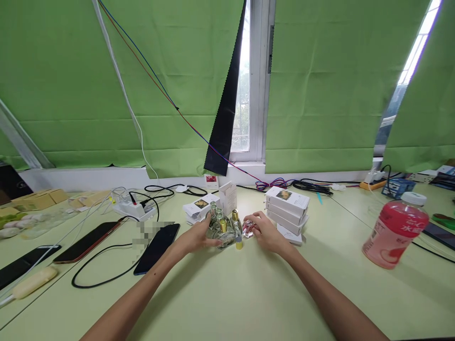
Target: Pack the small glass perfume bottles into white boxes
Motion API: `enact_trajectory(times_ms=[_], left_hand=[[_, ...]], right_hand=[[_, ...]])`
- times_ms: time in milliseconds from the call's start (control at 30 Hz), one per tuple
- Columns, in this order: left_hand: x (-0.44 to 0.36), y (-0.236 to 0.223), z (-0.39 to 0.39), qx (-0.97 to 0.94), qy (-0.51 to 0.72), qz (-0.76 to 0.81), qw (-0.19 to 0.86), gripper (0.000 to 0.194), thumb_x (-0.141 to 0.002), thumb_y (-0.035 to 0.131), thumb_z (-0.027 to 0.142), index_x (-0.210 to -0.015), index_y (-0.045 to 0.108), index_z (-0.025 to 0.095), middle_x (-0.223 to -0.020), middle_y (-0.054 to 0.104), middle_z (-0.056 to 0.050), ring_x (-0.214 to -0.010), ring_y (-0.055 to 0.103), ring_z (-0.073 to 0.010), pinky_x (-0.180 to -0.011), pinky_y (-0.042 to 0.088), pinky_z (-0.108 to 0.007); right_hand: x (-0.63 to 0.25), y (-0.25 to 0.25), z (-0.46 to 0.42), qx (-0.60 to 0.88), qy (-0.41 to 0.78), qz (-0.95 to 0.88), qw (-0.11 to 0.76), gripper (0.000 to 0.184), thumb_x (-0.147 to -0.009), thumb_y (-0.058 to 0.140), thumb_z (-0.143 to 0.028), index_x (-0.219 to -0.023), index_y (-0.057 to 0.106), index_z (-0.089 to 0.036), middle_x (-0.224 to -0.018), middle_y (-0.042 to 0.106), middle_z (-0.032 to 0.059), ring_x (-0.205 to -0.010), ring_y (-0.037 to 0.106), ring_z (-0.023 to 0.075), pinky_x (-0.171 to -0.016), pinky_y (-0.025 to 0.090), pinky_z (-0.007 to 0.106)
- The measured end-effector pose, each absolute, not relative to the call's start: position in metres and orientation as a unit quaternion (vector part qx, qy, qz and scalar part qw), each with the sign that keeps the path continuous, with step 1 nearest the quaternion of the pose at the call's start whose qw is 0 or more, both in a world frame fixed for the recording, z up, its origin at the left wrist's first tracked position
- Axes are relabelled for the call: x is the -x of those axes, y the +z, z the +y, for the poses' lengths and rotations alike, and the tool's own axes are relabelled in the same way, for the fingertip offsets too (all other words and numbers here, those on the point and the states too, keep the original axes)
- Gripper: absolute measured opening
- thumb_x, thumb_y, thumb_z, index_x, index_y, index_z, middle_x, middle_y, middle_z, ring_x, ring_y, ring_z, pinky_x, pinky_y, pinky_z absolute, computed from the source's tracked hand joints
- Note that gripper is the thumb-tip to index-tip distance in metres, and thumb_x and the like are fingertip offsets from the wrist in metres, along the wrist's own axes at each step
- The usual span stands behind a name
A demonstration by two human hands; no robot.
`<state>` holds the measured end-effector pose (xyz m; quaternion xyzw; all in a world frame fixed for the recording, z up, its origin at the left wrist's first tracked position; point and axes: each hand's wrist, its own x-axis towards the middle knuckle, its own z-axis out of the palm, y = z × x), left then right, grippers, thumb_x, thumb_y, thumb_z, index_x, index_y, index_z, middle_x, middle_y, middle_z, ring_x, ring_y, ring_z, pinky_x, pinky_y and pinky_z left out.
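Observation:
My left hand (pixel 199 237) rests at the left side of a cluster of small glass bottles (pixel 220 227), some with gold caps. Its thumb and fingers are apart and touch the cluster's edge. My right hand (pixel 265 231) has its fingers bent down over small clear pinkish-red items (pixel 248 228), whose kind I cannot make out. Between my hands, one small piece with a gold end (pixel 239 243) is at the front of the cluster. Right of my right hand, white printed boxes (pixel 287 208) are stacked; more white boxes (pixel 199 208) lie behind my left hand, beside an upright white card (pixel 228 198).
A pink bottle with a white cap (pixel 396 232) stands at the right. On the left lie a dark phone (pixel 157 248), other phones and a looped black cable (pixel 95 284). A white power strip (pixel 133 208) and coiled cables (pixel 313 187) line the back edge.

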<state>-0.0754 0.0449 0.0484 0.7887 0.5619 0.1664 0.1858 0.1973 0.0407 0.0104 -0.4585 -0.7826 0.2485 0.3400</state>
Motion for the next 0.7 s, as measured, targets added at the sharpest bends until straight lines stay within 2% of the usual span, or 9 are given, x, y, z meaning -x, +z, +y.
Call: enact_trajectory(times_ms=[167,333,700], left_hand=[[0.075,0.054,0.044,-0.793,0.134,0.566,0.181,0.091,-0.073,0.065,0.057,-0.150,0.039,0.017,-0.123,0.068,-0.016,-0.108,0.066,-0.0359,-0.090,0.051,-0.040],[0.075,0.054,0.049,-0.794,0.159,0.548,0.211,0.078,-0.074,0.065,0.055,-0.142,0.050,0.019,-0.108,0.071,-0.011,-0.086,0.072,-0.0296,-0.078,0.054,-0.034],[0.072,0.045,0.056,-0.799,0.177,0.544,0.184,0.071,-0.077,0.062,0.050,-0.139,0.050,0.018,-0.127,0.063,-0.015,-0.093,0.071,-0.0291,-0.092,0.053,-0.040]], right_hand=[[-0.198,0.011,0.039,0.461,0.245,-0.782,0.340,0.043,-0.087,0.043,0.004,-0.114,0.064,-0.023,-0.118,0.049,0.0067,-0.083,0.065,0.0101,-0.089,0.052,0.029],[-0.198,0.010,0.039,0.447,0.267,-0.777,0.353,0.043,-0.088,0.042,0.004,-0.115,0.063,-0.022,-0.118,0.048,0.0064,-0.084,0.067,0.0100,-0.090,0.053,0.030],[-0.199,0.011,0.037,0.457,0.253,-0.779,0.345,0.043,-0.088,0.042,0.004,-0.114,0.064,-0.022,-0.116,0.049,0.0062,-0.081,0.066,0.0095,-0.089,0.053,0.029]])
